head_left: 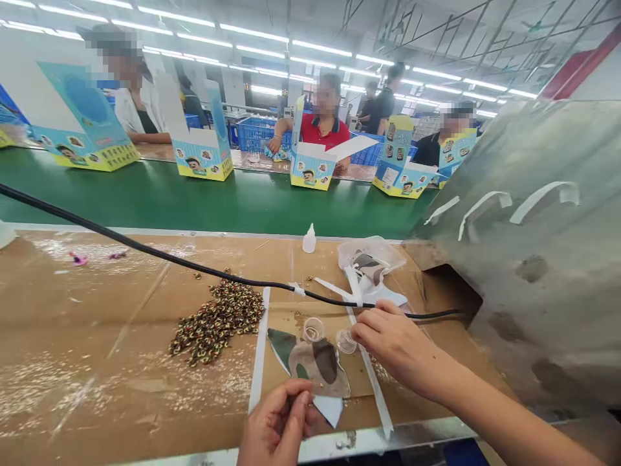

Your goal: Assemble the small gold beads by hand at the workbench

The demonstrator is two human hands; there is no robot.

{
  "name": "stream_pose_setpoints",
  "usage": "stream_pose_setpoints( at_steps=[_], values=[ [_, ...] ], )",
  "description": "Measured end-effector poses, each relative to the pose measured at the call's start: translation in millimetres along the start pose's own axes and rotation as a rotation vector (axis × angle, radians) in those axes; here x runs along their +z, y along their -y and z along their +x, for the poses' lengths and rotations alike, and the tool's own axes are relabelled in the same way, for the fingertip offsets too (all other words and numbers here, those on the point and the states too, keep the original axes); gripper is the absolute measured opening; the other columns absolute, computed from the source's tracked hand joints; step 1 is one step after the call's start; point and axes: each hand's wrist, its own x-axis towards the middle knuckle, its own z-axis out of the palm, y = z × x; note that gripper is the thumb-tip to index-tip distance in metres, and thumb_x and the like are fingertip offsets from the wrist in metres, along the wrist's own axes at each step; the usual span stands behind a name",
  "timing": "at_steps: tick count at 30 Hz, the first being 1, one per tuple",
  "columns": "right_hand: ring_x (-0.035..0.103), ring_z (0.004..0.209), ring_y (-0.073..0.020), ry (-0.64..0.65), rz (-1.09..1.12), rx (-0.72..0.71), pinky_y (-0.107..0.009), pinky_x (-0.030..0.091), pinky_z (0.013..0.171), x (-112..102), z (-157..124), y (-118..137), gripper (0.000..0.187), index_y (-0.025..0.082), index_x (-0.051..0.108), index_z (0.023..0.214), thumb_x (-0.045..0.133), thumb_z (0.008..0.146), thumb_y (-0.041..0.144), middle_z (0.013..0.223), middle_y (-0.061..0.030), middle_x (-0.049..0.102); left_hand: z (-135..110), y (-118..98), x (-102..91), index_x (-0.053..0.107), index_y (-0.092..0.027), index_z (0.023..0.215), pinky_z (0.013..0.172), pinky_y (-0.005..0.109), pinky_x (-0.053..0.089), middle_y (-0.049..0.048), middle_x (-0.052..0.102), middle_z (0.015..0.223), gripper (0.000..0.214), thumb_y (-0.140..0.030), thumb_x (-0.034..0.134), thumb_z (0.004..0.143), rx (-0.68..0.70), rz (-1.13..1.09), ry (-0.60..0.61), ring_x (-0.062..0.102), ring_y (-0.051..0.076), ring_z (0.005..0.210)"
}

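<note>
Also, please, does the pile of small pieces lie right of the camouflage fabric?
No, the pile lies left of the fabric.

From head height at the near side of the cardboard-covered bench (97,278), the single worn camera faces forward and down, close over the left hand (281,424) and right hand (388,333), reaching beyond the bench to the green belt (169,200).

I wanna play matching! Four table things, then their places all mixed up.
1. small white plastic bottle
2. heap of tiny dark-and-yellow pieces
3. long thin black cable
4. flat camouflage cloth piece

A. stretching toward the dark opening
B. just beyond the left hand
C. standing near the green belt
D. on brown cardboard, left of the cloth

Pairs: 1-C; 2-D; 3-A; 4-B
</note>
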Motion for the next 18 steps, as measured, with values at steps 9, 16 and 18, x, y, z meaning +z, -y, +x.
stream_pose_setpoints(
  at_steps=[9, 16, 18],
  values=[
    [0.049, 0.068, -0.0155, -0.125, 0.087, 0.08, -0.033, 0.032, 0.077, -10, -3, 1, 0.03, 0.016, 0.057, 0.08, 0.035, 0.1, 0.017, 0.074, -0.0026, 0.058, 47, -27, -117.8, 0.067, -0.023, 0.081, 0.088, 0.05, 0.04, 0.0137, 0.068, 0.092, 0.022, -0.04, 0.057, 0.071, 0.05, 0.593, -0.402, 0.06, 0.035, 0.089],
    [0.049, 0.065, -0.015, -0.203, 0.108, 0.082, -0.031, 0.034, 0.074, -18, -2, 16, 0.034, 0.016, 0.058, 0.08, 0.033, 0.101, 0.02, 0.07, -0.0028, 0.058, 59, -31, -115.1, 0.064, -0.027, 0.066, 0.079, 0.045, 0.042, 0.0106, 0.065, 0.078, 0.013, -0.039, 0.059, 0.064, 0.127, 0.704, -0.359, 0.058, 0.034, 0.079],
    [0.049, 0.065, -0.015, -0.217, 0.119, 0.082, -0.03, 0.034, 0.074, -18, -2, 17, 0.033, 0.016, 0.058, 0.079, 0.033, 0.101, 0.019, 0.07, -0.0029, 0.058, 60, -30, -112.5, 0.062, -0.028, 0.061, 0.072, 0.045, 0.042, 0.0078, 0.063, 0.071, 0.009, -0.037, 0.061, 0.061, 0.118, 0.682, -0.366, 0.057, 0.032, 0.071]
  ],
)
